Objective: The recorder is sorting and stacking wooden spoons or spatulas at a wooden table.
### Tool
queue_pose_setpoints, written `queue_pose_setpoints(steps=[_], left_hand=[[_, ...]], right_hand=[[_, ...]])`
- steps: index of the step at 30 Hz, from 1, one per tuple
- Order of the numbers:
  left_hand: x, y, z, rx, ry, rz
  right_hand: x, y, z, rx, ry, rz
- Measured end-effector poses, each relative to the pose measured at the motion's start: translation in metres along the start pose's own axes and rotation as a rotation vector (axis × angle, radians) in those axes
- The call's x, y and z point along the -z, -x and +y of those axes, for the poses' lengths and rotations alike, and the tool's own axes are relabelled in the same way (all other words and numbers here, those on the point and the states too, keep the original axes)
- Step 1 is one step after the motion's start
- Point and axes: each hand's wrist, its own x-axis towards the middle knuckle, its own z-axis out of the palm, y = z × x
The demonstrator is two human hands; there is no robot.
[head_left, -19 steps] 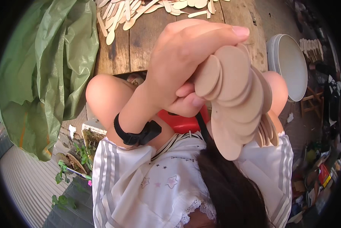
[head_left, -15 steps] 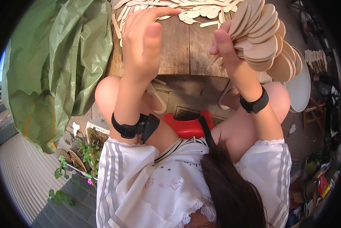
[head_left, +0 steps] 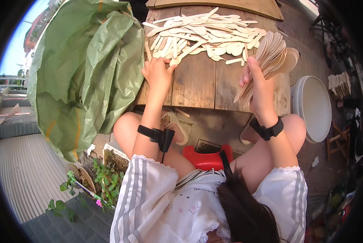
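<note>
My right hand (head_left: pixel 262 91) is closed around the handles of a fanned bundle of pale wooden spoons (head_left: pixel 276 54), bowls pointing up and away from me. My left hand (head_left: pixel 158 75) reaches to the near left edge of a loose pile of wooden spoons (head_left: pixel 213 32). Its thumb and forefinger are apart, at the bowl of one wooden spoon (head_left: pixel 174 61) that sticks out of the pile; whether they press on it is hard to see. The pile lies on a plank table (head_left: pixel 193 87).
A large green woven sack (head_left: pixel 88 77) stands against the table's left side. To the right is a white bucket (head_left: pixel 317 109), with a bundle of wooden sticks (head_left: pixel 339 85) beyond. Between my knees is a red plastic stool (head_left: pixel 207 158). Potted plants (head_left: pixel 104 178) grow at lower left.
My left hand has gone from raised in the air to the edge of the pile. My right hand has lowered and tilted the spoon bundle. The view has shifted, showing more of the table.
</note>
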Motion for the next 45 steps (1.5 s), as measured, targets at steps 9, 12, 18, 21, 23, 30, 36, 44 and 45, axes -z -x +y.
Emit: queue_pose_setpoints(steps=[9,12,18,21,23,30,36,44,45], left_hand=[[0.026,-0.016,-0.002,0.101,0.328,-0.189],[0.070,-0.010,0.009,0.086,0.928,-0.133],[0.082,0.018,0.032,-0.279,1.428,-0.310],[0.078,0.021,0.050,-0.257,1.345,-0.349],[0.074,0.021,0.052,-0.229,1.417,-0.374],[0.060,-0.012,0.012,0.274,1.011,-0.058],[0.015,0.010,-0.012,0.095,-0.334,-0.112],[0.048,-0.005,-0.027,0.264,0.003,-0.381],[0.059,-0.005,-0.026,0.239,0.054,-0.341]], right_hand=[[0.010,-0.013,-0.004,0.021,0.075,0.027],[0.018,-0.021,-0.018,0.055,0.029,0.045],[0.004,-0.011,-0.016,-0.230,0.325,-0.423],[-0.007,0.009,0.010,-0.182,0.377,-0.651],[-0.014,0.019,0.016,-0.170,0.362,-0.672],[-0.025,0.027,0.023,-0.477,0.244,-0.507],[-0.020,0.023,0.022,-0.455,0.152,-0.469],[-0.007,0.007,0.006,-0.355,0.136,-0.381],[-0.004,0.004,0.004,-0.276,0.213,-0.303]])
